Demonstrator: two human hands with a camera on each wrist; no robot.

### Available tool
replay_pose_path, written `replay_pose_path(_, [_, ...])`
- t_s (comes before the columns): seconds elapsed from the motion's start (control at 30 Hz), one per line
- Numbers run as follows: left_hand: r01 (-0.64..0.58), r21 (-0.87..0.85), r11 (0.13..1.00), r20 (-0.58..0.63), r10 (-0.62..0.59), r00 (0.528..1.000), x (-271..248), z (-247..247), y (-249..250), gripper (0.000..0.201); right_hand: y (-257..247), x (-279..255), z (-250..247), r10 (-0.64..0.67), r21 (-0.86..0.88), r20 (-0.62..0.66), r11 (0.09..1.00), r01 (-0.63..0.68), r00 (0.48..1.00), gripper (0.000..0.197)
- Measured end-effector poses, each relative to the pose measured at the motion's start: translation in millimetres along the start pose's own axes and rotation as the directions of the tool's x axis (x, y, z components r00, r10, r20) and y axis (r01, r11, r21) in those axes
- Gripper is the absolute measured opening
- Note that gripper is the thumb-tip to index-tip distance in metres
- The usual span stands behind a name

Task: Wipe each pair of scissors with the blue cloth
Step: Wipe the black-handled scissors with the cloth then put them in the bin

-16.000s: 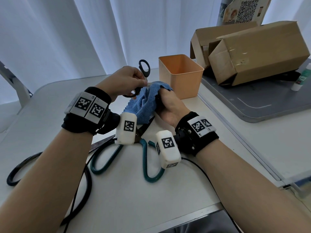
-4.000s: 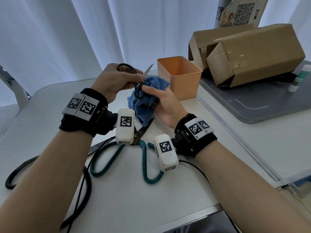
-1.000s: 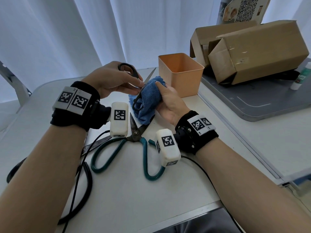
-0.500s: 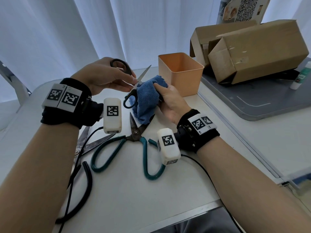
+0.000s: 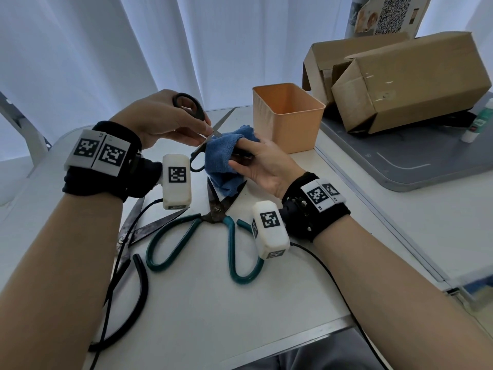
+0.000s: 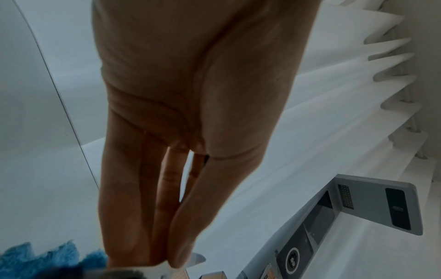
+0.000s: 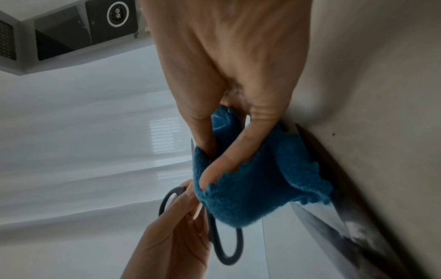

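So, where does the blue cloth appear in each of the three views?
Head: blue cloth at centre, held in the right hand.
Left wrist: only a fringe at the bottom left corner.
Right wrist: centre right, under the fingers.
Shared landmark: small black-handled scissors.

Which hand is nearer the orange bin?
Right. The right hand, holding the blue cloth, is just in front of the orange bin; the left hand, gripping the black scissors, is farther to its left.

No words or numbers can be read.
Only codes show: a QR code on the card behind the boxes, and black-and-white square markers on the wristbands and wrist cameras.
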State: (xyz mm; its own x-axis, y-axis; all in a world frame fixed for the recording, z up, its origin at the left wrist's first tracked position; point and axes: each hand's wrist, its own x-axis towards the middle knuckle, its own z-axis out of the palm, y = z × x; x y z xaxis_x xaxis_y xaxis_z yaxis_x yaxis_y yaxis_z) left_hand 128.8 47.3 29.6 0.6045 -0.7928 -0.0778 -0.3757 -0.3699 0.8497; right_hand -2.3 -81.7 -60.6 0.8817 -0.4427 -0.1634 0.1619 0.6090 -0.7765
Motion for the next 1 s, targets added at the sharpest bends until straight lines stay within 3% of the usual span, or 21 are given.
replay_pose_path(0.33, [0.0, 0.028, 1.0, -0.002, 0.0, 1.0, 1.8, 2.4, -1.9, 0.013, -1.0, 0.7, -1.9, 0.071, 0.063, 0.12, 0.995, -0.079, 0.99, 0.015])
replay_pose_path(0.6, [-0.024, 0.005, 1.0, 0.044, 0.024, 0.999, 1.9, 8.0, -0.1, 0.01, 4.3, 10.2, -6.9, -0.045, 0.07, 0.089, 0.997, 0.039, 0.995, 0.028])
replay_pose_path(1.0, [-0.016, 0.003, 1.0, 0.058, 0.016, 0.998, 2.2, 3.5, -2.2, 0.01, 5.1, 11.6, -5.0, -0.058, 0.069, 0.105, 0.996, 0.051, 0.993, 0.027])
